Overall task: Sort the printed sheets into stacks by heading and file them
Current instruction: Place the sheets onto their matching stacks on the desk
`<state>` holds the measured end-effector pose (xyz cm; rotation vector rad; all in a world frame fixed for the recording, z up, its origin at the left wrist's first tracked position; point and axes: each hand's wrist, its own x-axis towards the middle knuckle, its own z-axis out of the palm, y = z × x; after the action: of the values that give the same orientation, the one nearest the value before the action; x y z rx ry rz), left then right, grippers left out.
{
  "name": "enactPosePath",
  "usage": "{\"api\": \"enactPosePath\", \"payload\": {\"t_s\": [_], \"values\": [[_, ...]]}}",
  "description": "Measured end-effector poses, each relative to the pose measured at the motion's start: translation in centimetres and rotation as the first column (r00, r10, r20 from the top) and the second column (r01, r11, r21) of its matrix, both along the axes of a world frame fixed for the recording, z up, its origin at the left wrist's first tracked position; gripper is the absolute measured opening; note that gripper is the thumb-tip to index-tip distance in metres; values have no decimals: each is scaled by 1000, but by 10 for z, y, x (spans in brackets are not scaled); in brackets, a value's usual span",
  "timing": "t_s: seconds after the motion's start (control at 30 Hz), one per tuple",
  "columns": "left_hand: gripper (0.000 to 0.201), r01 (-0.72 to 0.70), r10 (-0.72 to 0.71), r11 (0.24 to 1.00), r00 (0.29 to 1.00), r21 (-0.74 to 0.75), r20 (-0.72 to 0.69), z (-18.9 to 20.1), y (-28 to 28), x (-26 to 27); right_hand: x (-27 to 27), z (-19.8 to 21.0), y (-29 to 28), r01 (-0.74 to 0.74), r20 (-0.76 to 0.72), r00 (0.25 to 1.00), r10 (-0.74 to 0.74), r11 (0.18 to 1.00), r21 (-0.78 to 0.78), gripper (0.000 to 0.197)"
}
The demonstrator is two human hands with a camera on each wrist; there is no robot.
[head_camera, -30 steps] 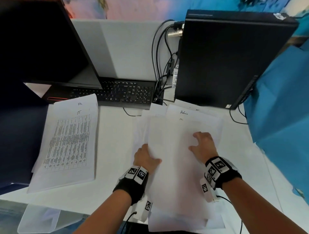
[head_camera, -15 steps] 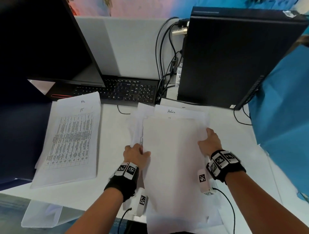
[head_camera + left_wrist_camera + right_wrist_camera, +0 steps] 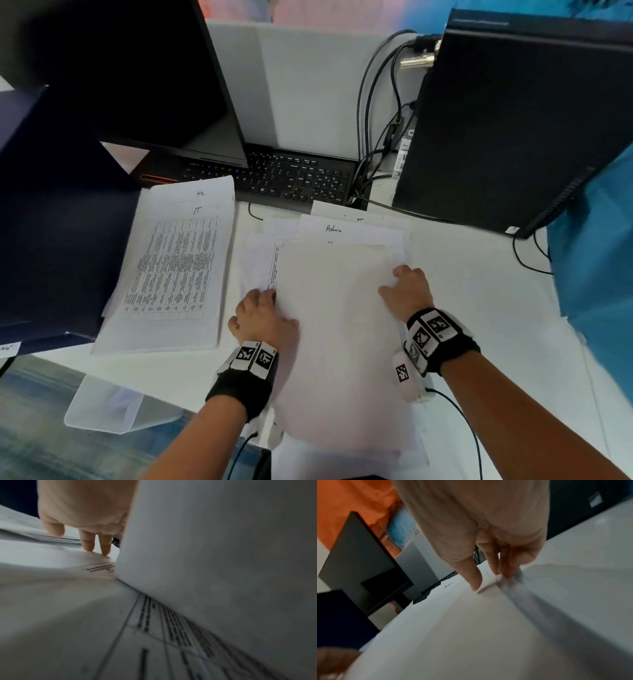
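Note:
A bundle of sheets, blank side up, lies on the white desk before me. My left hand holds its left edge, thumb on top; in the left wrist view the fingers touch a printed table sheet beside the raised bundle. At the bundle's right edge my right hand pinches it, thumb on top and fingers at the edge. Sheets headed "Admin" stick out beyond it. A separate stack with a printed table lies to the left.
A keyboard, a dark monitor, a black PC tower and cables line the back. A dark blue folder lies far left. A clear plastic sleeve overhangs the front edge. Blue cloth hangs at right.
Both hands slid from the top of the bundle out to its left and right edges and took hold there. The bundle shifted slightly over the sheets beneath.

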<state>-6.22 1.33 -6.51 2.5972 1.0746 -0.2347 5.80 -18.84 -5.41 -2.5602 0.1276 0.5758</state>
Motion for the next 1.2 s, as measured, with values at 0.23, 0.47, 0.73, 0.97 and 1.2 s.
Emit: {"api": "enactPosePath", "payload": {"t_s": [0.23,0.47,0.73,0.97,1.2], "values": [[26,140,-90,980,947,-144,310,2,5,-10,7,-5,1,232,-150,968,-200,942,242,41],[70,430,-15,683,816,-590,577,-14,18,-27,16,-13,-17,385,-344,910,-230,778,497,28],[68,289,79,736,862,-612,501,-3,22,-26,8,-12,-18,318,-309,939,-152,730,606,15],[74,293,145,683,844,-669,517,-11,15,-23,-3,-6,-21,141,-227,974,-10,809,571,26],[72,174,346,574,834,-800,430,-17,15,-19,-11,-8,-30,74,-188,981,40,825,560,42]]}}
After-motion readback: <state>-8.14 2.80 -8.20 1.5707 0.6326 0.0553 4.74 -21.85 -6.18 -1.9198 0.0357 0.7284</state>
